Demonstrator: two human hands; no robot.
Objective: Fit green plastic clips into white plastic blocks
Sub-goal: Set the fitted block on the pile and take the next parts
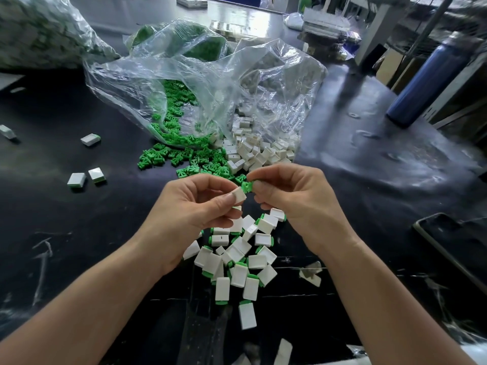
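- The left grip [195, 206], a bare hand, is clamped on 1 white block [239, 195]: thumb and fingertips pinch it above the counter [79, 233].
- The right grip [297, 198], also bare, is clamped on 1 green clip [247, 186], pinched between thumb and forefinger.
- The clip sits just beside the block's upper right corner; whether the 2 touch cannot be told.
- Directly below both hands lies a heap of fitted pieces [237, 262], white bodies with green showing at 1 end, spread on the counter.
- Beyond the hands, loose green clips [181, 154] spill from a clear plastic bag [210, 75]; loose white blocks [253, 151] spill out just to their right, the 2 heaps touching.
- At the left, 2 fitted pieces [87, 177] lie side by side, with 1 more [90, 139] farther back and another [8, 131] at the frame edge.
- A second bag [39, 30] of green and white parts sits at the far left rear.
- A blue bottle [427, 83] stands at the right rear, well apart from the hands.
- A dark flat slab [453, 241] lies near the right edge.
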